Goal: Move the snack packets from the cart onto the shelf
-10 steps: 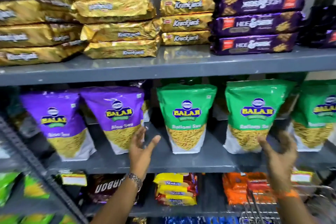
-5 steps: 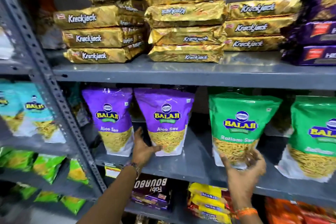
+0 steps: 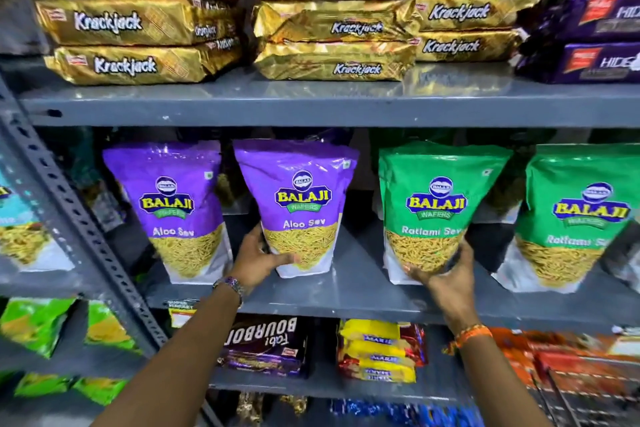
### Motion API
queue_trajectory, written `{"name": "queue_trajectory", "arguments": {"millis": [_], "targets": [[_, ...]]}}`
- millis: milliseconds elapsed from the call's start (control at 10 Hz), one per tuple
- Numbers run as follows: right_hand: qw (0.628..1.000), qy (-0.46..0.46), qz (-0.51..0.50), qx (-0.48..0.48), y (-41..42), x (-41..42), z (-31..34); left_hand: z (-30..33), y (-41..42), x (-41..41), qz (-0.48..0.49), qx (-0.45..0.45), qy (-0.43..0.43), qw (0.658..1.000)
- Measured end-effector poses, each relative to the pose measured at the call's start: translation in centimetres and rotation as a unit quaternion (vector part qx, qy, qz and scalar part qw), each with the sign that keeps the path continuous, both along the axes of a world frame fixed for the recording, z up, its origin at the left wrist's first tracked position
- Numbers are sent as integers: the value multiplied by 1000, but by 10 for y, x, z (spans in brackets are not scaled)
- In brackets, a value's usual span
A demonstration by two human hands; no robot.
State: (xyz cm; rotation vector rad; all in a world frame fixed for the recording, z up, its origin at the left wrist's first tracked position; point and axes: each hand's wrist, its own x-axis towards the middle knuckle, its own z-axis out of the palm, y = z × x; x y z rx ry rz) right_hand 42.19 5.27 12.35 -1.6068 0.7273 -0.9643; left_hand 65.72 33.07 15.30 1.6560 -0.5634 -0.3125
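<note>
Purple packet point(image 3: 298, 208) upright on middle shelf point(image 3: 360, 291), long axis vertical, label forward, left hand point(image 3: 258, 262) grip clamped at 8 o'clock; green packet point(image 3: 433, 211) at 3 o'clock, likewise upright, right hand point(image 3: 446, 274) clamped low.

Bright overhead light, foil glare, blurred edges.

On the grey middle shelf point(image 3: 346, 291), the left hand point(image 3: 258, 258) grips the lower left corner of a purple Aloo Sev packet point(image 3: 298, 204), while the right hand point(image 3: 446, 274) cups the bottom of the green Ratlami Sev packet point(image 3: 433, 204) to that packet's right. Both packets stand upright.
</note>
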Motion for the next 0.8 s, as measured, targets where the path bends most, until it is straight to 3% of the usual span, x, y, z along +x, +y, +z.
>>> {"name": "queue_trajectory", "arguments": {"millis": [600,700,800], "targets": [[999,43,6,25,0,-11,5,2,1,-6,1,22,24,999],[999,26,10,31,-1,-14,9,5,2,-9,1,5,27,1000],[997,10,-35,74,12,-25,25,16,9,-23,69,-51,22,996]]}}
